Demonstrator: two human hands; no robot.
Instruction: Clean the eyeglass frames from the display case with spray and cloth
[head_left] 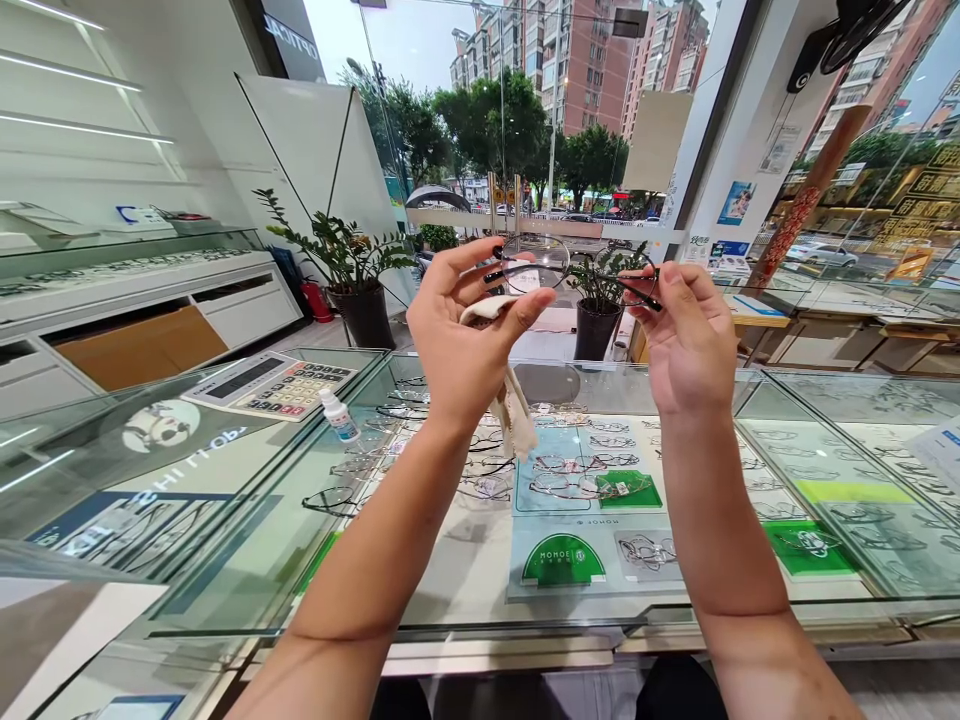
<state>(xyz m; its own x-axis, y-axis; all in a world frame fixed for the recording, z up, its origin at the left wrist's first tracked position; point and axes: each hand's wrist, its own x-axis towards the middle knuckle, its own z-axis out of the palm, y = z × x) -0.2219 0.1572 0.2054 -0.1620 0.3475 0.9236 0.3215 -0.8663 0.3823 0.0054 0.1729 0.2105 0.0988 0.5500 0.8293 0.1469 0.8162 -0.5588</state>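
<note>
I hold a pair of thin-rimmed glasses up at eye level over the glass display counter. My left hand pinches the left lens rim and also grips a pale cleaning cloth that hangs down below the palm. My right hand is closed on the right end of the frame near its dark temple. Both forearms rise from the bottom of the view.
A calculator and a small white dropper bottle sit on the counter at left. Several glasses frames and green display stands lie under the glass. Potted plants stand on the floor beyond, before large windows.
</note>
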